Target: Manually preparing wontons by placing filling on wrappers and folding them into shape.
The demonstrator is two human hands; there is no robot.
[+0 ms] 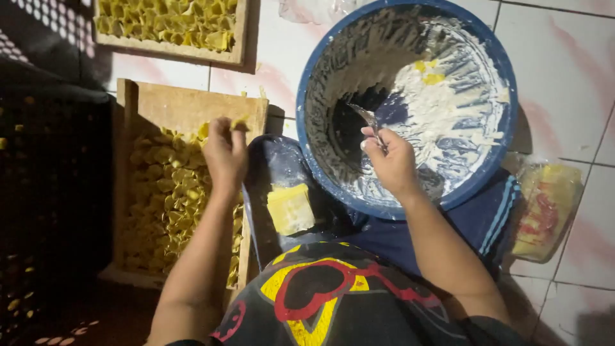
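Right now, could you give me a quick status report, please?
Left hand sets dumpling on wooden tray. Right hand holds spoon in blue basin. No obstruction.

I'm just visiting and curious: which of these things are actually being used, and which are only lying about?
In use:
left hand placing a yellow piece in the wooden tray
right hand holding a spoon in the blue basin

Lying about:
yellow stack
plastic packet
second tray

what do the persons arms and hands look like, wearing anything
Both forearms are bare, no sleeves in view. The left hand and right hand wear no gloves; no rings, watch or bracelets show. The fingernails on the right hand look pale.
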